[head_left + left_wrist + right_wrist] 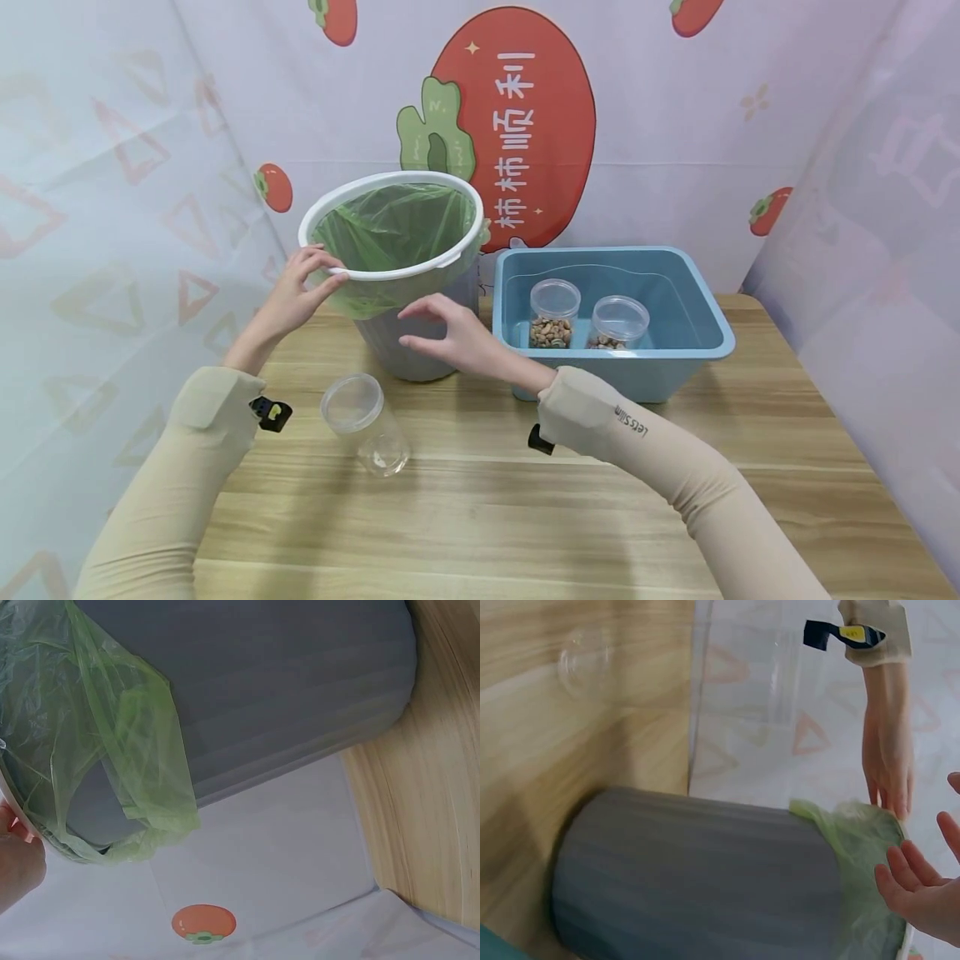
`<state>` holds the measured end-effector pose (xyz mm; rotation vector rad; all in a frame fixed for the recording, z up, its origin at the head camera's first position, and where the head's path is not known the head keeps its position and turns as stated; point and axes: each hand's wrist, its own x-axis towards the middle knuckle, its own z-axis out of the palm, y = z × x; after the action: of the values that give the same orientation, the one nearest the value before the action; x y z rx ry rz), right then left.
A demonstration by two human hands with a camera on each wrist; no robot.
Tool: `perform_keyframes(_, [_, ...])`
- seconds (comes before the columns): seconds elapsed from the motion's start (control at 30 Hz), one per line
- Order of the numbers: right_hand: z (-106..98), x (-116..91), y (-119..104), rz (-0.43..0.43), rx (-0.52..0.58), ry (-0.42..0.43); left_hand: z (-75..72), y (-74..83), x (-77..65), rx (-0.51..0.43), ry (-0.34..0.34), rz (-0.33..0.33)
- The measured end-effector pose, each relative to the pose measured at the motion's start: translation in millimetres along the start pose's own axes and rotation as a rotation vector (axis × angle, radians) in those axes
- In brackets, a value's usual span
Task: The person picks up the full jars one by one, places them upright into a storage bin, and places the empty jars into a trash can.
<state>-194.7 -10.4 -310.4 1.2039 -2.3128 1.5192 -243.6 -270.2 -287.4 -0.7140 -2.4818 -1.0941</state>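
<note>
A grey trash can (408, 337) with a white rim (390, 273) and a green bag lining (390, 221) stands upright on the table. My left hand (296, 292) pinches the near left of that rim, fingers over the top and thumb in front. In the left wrist view only part of this hand (16, 862) shows, at the rim. My right hand (453, 337) hangs in front of the can with fingers and thumb spread apart and nothing between them. The right wrist view shows its parted fingers (907, 874) beside the bag's fold. A clear lidded jar (367, 425) stands before the can.
To the right of the trash can sits a blue bin (615, 260). Inside it are two clear jars, one left (555, 315) and one right (618, 323), holding nuts. Printed curtains (637, 167) hang behind and on both sides of the wooden table (465, 533).
</note>
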Motion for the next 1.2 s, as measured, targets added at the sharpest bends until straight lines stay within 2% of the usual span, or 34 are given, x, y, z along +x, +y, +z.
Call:
perform_keyframes(0.27, [26,-11,6,0.007,0.02,-0.049,-1.6,1.4,1.1,0.026,-0.005,0.03])
perform_keyframes(0.63, [60,-23,12,0.002,-0.039,-0.137,-1.9,-2.0,2.7,0.043,-0.006,0.024])
perform_keyframes(0.97, [84,-34,17,0.022,-0.059,-0.113,-2.6,-1.9,1.3,0.041,0.0,0.025])
perform_keyframes(1.1, [91,-37,19,0.062,-0.052,-0.116,-2.1,-1.8,1.2,0.036,0.009,0.026])
perform_keyframes(1.2, [95,-38,22,0.095,-0.036,-0.13,-1.0,5.5,0.5,0.025,0.015,0.035])
